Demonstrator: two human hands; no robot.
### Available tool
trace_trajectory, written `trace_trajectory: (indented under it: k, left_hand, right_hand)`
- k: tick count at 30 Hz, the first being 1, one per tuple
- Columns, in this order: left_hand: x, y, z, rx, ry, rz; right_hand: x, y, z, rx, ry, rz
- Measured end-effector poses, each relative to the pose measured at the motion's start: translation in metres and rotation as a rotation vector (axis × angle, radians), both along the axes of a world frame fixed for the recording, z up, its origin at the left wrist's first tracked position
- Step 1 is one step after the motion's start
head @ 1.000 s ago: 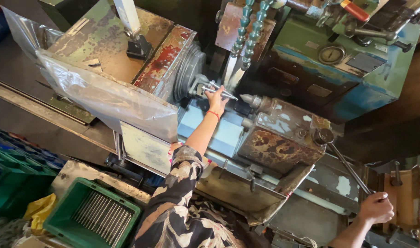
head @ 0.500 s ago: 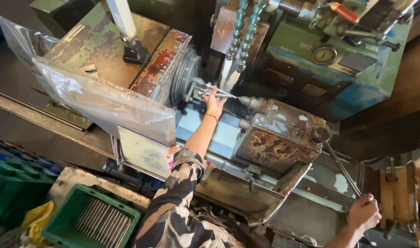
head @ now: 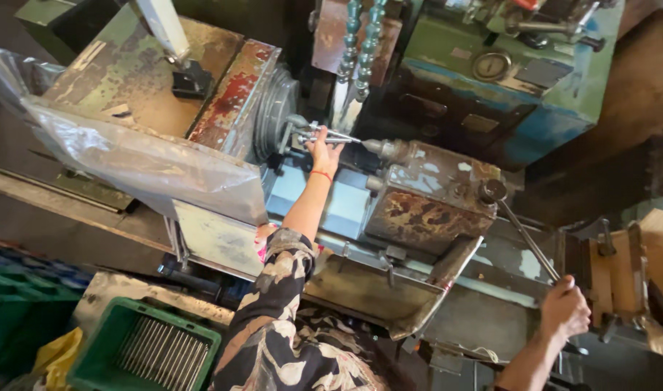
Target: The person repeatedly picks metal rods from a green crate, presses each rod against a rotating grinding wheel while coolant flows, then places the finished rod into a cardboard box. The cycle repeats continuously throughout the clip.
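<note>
Left hand [head: 323,147] fingers grip the metal rod [head: 330,134] at the chuck [head: 277,116]; right hand [head: 565,308] clasps the lever [head: 523,232].

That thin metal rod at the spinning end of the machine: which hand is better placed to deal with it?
The left hand, probably. It already reaches the thin metal rod at the chuck, fingers on it. The right hand is far off, wrapped around the end of the long lever, so it would have to let go first.

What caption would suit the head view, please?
Left hand holds a metal rod at the lathe chuck; right hand grips the long lever.
</note>
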State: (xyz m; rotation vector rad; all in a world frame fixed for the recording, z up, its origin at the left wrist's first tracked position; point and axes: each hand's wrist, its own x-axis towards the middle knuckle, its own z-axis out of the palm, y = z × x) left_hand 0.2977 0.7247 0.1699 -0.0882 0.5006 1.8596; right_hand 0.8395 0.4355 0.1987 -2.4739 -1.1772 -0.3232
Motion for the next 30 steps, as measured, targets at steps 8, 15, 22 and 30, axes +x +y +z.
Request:
trace_trajectory:
  k: [8, 15, 22, 30]
  left_hand:
    - [0.0, -0.007, 0.003, 0.033, 0.017, -0.034]
    - [0.003, -0.014, 0.009, 0.051, 0.032, -0.018]
    - [0.0, -0.023, 0.007, 0.046, 0.013, -0.017]
    - [0.007, -0.014, 0.023, -0.302, 0.177, 0.218]
  right_hand:
    - [0.0, -0.004, -0.001, 0.054, 0.001, 0.1]
    - [0.002, -0.012, -0.006, 0.311, 0.044, 0.27]
    - [0.003, -0.018, -0.006, 0.256, 0.081, 0.224]
    - [-0.035, -0.066, -0.013, 0.617, -0.125, 0.439]
